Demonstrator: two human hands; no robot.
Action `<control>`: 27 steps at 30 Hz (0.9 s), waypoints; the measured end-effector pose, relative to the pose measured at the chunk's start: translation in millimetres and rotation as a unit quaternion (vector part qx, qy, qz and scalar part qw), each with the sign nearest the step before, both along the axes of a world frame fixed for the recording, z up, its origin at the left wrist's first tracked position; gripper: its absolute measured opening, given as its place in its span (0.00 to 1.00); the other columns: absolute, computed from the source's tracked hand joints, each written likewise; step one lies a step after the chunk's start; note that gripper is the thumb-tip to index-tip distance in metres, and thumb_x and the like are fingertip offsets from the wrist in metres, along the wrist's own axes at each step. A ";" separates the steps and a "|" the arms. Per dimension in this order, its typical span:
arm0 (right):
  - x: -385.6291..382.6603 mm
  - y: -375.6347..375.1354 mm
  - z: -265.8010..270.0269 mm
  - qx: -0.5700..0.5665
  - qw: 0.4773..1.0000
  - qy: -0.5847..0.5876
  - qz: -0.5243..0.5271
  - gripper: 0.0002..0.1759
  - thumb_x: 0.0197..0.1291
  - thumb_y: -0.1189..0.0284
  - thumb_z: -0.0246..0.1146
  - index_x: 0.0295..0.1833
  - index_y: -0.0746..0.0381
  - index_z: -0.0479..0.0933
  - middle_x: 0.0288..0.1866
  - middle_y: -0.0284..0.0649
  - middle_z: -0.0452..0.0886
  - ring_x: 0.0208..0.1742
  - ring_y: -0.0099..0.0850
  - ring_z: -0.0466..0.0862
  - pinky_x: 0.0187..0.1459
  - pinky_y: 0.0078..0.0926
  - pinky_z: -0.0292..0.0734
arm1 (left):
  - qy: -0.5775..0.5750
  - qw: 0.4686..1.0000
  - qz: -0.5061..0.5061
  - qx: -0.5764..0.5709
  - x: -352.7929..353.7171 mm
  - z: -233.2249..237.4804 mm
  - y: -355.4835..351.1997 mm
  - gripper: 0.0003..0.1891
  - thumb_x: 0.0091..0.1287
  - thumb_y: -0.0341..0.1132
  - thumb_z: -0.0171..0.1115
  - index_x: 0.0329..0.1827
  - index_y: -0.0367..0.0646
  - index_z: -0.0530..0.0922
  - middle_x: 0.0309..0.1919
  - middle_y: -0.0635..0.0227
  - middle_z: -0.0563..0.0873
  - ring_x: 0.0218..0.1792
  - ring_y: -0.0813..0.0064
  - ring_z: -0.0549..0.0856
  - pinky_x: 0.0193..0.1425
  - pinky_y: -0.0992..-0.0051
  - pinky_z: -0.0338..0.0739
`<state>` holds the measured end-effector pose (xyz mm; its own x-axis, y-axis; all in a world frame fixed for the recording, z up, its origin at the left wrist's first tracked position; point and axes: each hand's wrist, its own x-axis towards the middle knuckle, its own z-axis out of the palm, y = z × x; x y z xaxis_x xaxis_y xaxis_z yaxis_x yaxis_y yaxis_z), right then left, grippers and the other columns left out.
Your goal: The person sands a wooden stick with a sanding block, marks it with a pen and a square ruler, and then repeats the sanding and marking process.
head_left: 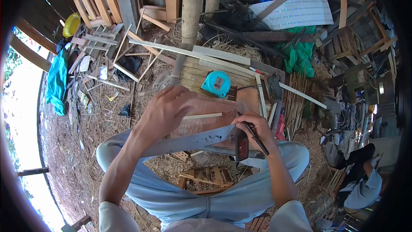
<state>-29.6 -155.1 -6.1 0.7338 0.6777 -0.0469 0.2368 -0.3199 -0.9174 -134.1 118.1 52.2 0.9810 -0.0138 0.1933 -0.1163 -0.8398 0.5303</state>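
Two hands over lap. Right hand [253, 125] closed round pen [259, 139], slanted over end of grey strip [184, 144] lying across knees; dark block [242, 146] just below grip. Left hand [165, 109] clasps nothing, fingers bent, pressing board [206, 124] beyond strip, likely to steady it. Slat [202, 115] between hands. Tape [216, 83] beyond, within reach. Yellow bowl [71, 24] far left; contents unseen.
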 end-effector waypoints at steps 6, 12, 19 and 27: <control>-2.0 -6.4 -10.2 0.029 0.999 0.003 0.040 0.06 0.69 0.76 0.66 0.47 0.65 0.85 0.35 0.37 0.78 0.16 0.23 0.76 0.16 0.28 0.64 | 0.065 0.991 -0.090 0.073 4.2 -35.8 -8.4 0.16 0.62 0.30 0.70 0.53 0.42 0.84 0.50 0.61 0.86 0.50 0.53 0.86 0.55 0.60 0.84; -1.1 -15.1 -3.5 -0.022 0.999 0.041 -0.021 0.06 0.63 0.80 0.69 0.45 0.64 0.86 0.35 0.39 0.82 0.35 0.29 0.80 0.39 0.25 0.73 | 0.037 0.995 -0.086 0.046 27.0 -41.0 -28.6 0.14 0.60 0.30 0.71 0.49 0.44 0.87 0.51 0.64 0.88 0.50 0.55 0.87 0.54 0.61 0.84; -5.3 -9.4 -1.6 -0.020 0.997 0.067 -0.045 0.07 0.65 0.76 0.68 0.47 0.66 0.86 0.41 0.42 0.86 0.40 0.29 0.84 0.45 0.24 0.75 | -0.026 0.997 -0.036 -0.060 14.2 -26.3 -11.9 0.13 0.61 0.29 0.72 0.50 0.42 0.86 0.47 0.60 0.88 0.48 0.55 0.87 0.54 0.60 0.81; -14.3 10.4 -9.3 0.029 0.997 0.032 -0.065 0.07 0.69 0.74 0.67 0.47 0.65 0.86 0.40 0.45 0.87 0.38 0.35 0.86 0.44 0.28 0.79 | 0.123 0.906 0.365 -0.178 -76.9 -44.2 50.8 0.25 0.68 0.41 0.71 0.65 0.43 0.78 0.63 0.55 0.81 0.61 0.61 0.81 0.70 0.60 0.72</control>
<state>-44.0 -144.7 -15.5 0.8119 0.5807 -0.0598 0.1381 -0.2906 -0.9468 -211.0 169.0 8.0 0.7183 0.6754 -0.1673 0.5583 -0.4161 0.7177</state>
